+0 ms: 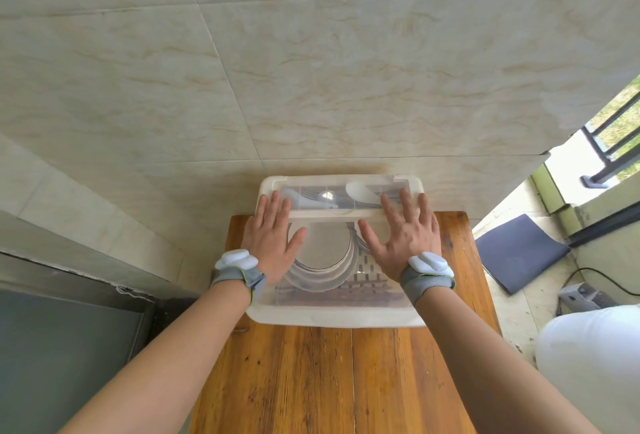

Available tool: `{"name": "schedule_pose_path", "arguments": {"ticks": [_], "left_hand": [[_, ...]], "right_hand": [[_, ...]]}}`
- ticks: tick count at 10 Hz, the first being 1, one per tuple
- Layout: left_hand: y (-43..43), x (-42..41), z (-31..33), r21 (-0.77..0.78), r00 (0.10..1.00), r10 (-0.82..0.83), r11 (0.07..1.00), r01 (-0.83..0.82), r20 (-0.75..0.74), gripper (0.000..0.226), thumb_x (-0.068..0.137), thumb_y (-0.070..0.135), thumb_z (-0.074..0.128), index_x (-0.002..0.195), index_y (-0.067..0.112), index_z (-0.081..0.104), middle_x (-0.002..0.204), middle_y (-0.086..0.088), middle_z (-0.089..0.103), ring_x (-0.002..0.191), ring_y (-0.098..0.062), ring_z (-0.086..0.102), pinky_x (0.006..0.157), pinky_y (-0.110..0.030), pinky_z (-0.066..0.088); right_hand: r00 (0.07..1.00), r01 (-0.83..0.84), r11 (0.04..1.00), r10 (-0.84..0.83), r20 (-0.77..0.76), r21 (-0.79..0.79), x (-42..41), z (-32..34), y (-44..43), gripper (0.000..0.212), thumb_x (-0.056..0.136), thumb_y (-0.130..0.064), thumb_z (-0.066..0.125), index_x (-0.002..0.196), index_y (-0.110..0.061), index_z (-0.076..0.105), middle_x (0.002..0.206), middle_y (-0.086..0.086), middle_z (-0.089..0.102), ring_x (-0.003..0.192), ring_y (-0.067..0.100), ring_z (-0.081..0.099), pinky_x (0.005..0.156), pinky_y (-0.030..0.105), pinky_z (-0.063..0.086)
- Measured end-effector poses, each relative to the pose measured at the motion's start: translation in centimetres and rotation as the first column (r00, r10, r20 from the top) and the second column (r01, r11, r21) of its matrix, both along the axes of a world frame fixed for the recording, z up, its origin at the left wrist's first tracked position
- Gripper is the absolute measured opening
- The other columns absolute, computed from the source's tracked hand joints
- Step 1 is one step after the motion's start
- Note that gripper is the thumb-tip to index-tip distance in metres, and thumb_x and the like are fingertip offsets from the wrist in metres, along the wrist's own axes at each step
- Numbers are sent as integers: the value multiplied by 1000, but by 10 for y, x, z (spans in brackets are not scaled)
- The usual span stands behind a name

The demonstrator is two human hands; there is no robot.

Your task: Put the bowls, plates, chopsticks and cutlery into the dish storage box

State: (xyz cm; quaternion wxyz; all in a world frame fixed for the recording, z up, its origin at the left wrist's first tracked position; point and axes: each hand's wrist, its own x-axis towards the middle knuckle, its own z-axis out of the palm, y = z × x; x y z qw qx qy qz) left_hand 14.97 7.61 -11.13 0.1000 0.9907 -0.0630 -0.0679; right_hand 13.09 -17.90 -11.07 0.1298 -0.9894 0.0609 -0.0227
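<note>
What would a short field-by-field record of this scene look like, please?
surface: wooden table
container: dish storage box, with its clear lid on
left hand: flat on the lid, fingers straight
right hand: flat on the lid, fingers straight
near compartment: overlapping plates, seen through the lid
far compartment: cutlery, including white spoons

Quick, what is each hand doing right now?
Left hand: open, fingers straight, flat on the box lid.
Right hand: open, flat on the same lid, holding nothing.

Two hands [273,239] [405,239], one box [332,321], one table [329,381]
</note>
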Motion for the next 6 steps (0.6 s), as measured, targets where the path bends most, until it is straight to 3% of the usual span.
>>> {"name": "schedule_pose_path", "arguments": {"ticks": [2, 4, 5, 6], "left_hand": [[-19, -43, 7, 143, 992, -76, 986, 90, -104, 125, 54, 102, 23, 147, 34, -25, 153, 1, -38, 141, -24, -36, 115, -59, -10], [-19, -42, 6, 140, 991, -58, 987, 74, -121, 131, 46, 103, 30, 147, 39, -23, 155, 4, -35, 142, -24, -34, 115, -62, -7], [-18, -42, 10, 129, 989, -55, 989, 73, -139, 130, 45, 103, 31, 146, 41, -23, 155, 6, -35, 142, -23, -34, 114, -61, -7], [-18, -42, 12, 129, 985, -71, 987, 92, -155, 130, 45, 103, 32, 146, 43, -23, 156, 6, -33, 142, -23, -34, 114, -62, -7]], "right_hand": [[1000, 0, 999, 1, -15, 41, 2, 3, -2, 68, 87, -67, 31, 149, -37, 36, 163, -1, 19, 150, 32, 8, 119, 51, 20], [991, -35, 999, 38, -124, 27, 4, 11, -8, 65, 90, -64, 33, 150, -41, 31, 164, -2, 15, 150, 31, 7, 119, 49, 15], [978, -74, 997, 72, -196, -3, 14, 28, -11, 61, 93, -60, 41, 148, -35, 36, 162, 0, 21, 147, 31, 17, 119, 47, 15], [998, -57, 969, 62, -13, 242, 25, 65, -11, 54, 96, -44, 49, 144, -20, 45, 156, 5, 36, 140, 31, 35, 116, 42, 25]]}}
